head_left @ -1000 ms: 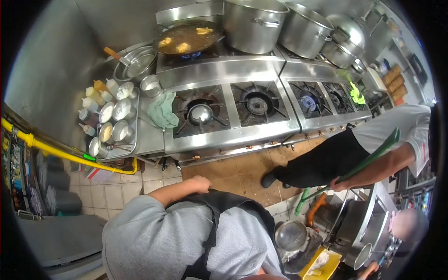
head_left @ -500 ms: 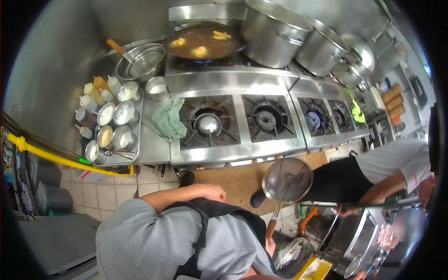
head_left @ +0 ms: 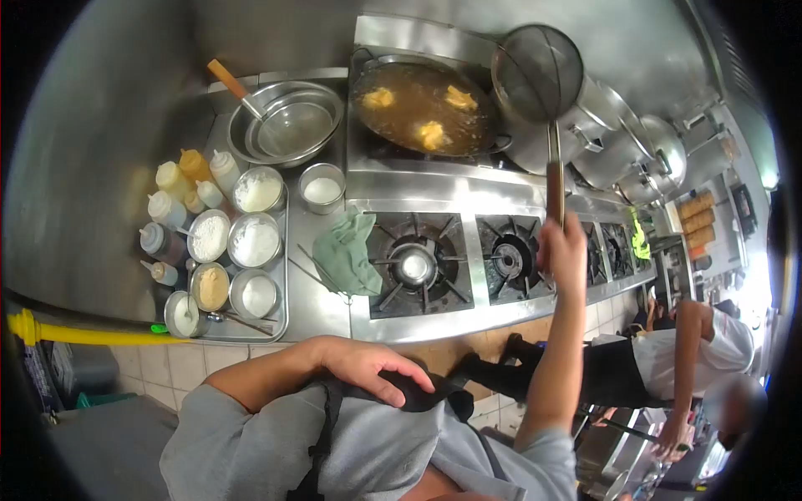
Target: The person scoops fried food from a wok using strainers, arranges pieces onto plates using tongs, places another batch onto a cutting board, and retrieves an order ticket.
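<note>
My right hand (head_left: 562, 252) grips the wooden handle of a round mesh strainer (head_left: 535, 73), raised over the stove. The strainer's mesh overlaps a tall steel pot in view, to the right of a wide wok (head_left: 393, 125) of brown oil. Three yellow fried pieces (head_left: 431, 134) float apart in the oil. At my waist, my left hand (head_left: 372, 367) lies against the black apron (head_left: 418, 388), thumb and fingers apart, with nothing in it.
Front burners (head_left: 415, 265) run along the stove, with a green cloth (head_left: 347, 255) at their left. A tray (head_left: 281, 288) holds steel tubs and squeeze bottles; steel bowls (head_left: 288, 159) stand behind it. Large pots (head_left: 601, 159) line the back right. Another person (head_left: 635, 367) stands at right.
My right hand has swung the strainer up from low beside my body to above the stove. My left hand has opened at my waist. The view has shifted, and the other person has moved.
</note>
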A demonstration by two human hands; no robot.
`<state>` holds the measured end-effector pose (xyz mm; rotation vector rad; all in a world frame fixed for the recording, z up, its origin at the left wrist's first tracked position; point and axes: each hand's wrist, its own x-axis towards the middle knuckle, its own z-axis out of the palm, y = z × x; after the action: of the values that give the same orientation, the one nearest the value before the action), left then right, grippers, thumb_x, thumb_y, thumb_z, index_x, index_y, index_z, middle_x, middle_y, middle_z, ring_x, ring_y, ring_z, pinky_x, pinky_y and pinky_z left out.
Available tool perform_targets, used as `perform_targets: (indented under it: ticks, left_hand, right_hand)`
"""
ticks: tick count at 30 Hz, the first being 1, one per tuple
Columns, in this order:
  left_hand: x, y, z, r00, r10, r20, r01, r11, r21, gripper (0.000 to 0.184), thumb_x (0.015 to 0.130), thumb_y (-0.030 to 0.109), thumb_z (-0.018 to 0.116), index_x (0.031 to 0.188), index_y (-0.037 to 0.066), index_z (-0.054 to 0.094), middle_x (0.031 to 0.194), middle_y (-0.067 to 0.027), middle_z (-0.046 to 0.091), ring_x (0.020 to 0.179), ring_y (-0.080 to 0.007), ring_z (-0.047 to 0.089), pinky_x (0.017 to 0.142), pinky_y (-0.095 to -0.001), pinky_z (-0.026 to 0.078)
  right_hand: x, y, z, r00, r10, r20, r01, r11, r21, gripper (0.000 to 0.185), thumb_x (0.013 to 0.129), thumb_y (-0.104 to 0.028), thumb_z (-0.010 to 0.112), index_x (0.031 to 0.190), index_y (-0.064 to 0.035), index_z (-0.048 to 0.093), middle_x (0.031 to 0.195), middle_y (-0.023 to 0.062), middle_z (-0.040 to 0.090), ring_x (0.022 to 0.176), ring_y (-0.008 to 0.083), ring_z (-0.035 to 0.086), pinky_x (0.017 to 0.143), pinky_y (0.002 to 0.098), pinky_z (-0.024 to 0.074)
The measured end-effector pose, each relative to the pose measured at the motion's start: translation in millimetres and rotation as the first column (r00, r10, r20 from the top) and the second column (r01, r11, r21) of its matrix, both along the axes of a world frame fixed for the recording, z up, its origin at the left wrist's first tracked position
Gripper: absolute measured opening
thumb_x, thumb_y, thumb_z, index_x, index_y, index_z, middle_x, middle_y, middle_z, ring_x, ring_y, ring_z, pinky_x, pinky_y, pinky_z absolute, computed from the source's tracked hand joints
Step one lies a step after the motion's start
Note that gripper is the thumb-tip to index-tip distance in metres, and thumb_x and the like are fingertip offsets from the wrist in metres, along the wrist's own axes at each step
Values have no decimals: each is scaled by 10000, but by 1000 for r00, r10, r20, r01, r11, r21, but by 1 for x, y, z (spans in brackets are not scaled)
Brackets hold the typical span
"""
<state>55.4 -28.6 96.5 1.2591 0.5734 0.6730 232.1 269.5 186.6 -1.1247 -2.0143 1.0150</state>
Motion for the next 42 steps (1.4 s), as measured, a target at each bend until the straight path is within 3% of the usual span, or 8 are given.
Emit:
perform_targets:
  ticks: [2, 4, 11, 13, 20, 31, 37, 42]
  left_hand:
    - [-10, -6, 8, 999, -22, 30, 15, 979, 204, 570, 960, 361, 646, 1407, 36, 503, 1412, -126, 532, 1325, -231, 464, 1131, -348, 319]
    - [-18, -12, 10, 997, -23, 80, 5, 975, 222, 575, 954, 346, 655, 1408, 30, 498, 1434, -142, 510, 1349, -263, 446, 1143, -374, 309]
    - [-54, -7, 5, 995, 66, 71, -81, 965, 247, 569, 959, 327, 633, 1412, 16, 485, 1454, -150, 492, 1374, -296, 426, 1152, -406, 300]
    - [-62, -4, 3, 995, 73, 68, -88, 964, 249, 572, 959, 327, 634, 1415, 16, 483, 1450, -146, 497, 1371, -292, 430, 1150, -403, 303]
    - [-84, 10, -5, 996, 55, 77, -70, 976, 205, 570, 966, 333, 624, 1419, 17, 481, 1440, -135, 511, 1358, -265, 448, 1137, -381, 323]
    - [-91, 28, -11, 997, -16, 80, -1, 979, 203, 571, 969, 347, 619, 1413, 14, 487, 1434, -140, 517, 1340, -265, 466, 1134, -382, 333]
    - [-88, 20, -11, 998, -2, 58, -11, 976, 217, 571, 962, 324, 638, 1417, 18, 480, 1433, -143, 514, 1348, -264, 460, 1133, -379, 335]
    - [-86, 10, -3, 999, 30, 28, -35, 978, 206, 560, 958, 300, 646, 1420, 28, 482, 1436, -134, 510, 1354, -252, 451, 1135, -372, 331]
  right_hand:
    - [-39, 44, 5, 990, -8, 143, -17, 984, 176, 206, 895, -207, 602, 966, -13, 590, 686, 67, 598, 506, 140, 556, 469, 304, 436]
    - [-75, 65, 21, 926, -65, 371, -54, 952, 301, 305, 884, -248, 562, 1067, -6, 591, 800, 192, 667, 723, 350, 658, 682, 418, 517]
    - [-129, 120, -4, 754, -297, 586, -164, 778, 606, 297, 880, -191, 505, 1092, 5, 572, 808, 220, 664, 749, 370, 680, 709, 448, 541]
    - [-137, 105, 9, 804, -42, 593, -60, 987, 151, 292, 871, -175, 534, 1079, 28, 553, 795, 220, 651, 604, 324, 669, 605, 432, 539]
    - [-117, 103, 46, 769, 347, 537, -132, 908, -398, 289, 907, -198, 575, 1107, 11, 579, 686, 91, 608, 418, 178, 546, 390, 315, 440]
    - [-140, 60, 63, 576, 463, 674, -287, 886, -363, 417, 846, -342, 681, 1098, -12, 641, 695, 39, 591, 553, 128, 576, 465, 282, 464]
    - [-167, 63, -1, 719, 450, 529, -321, 891, -322, 469, 809, -332, 715, 1087, 40, 655, 741, 92, 632, 546, 143, 580, 523, 292, 483]
    - [-180, 49, -29, 901, 431, 49, -328, 751, -573, 344, 854, -217, 704, 1062, 33, 591, 712, 82, 607, 492, 173, 577, 447, 302, 469]
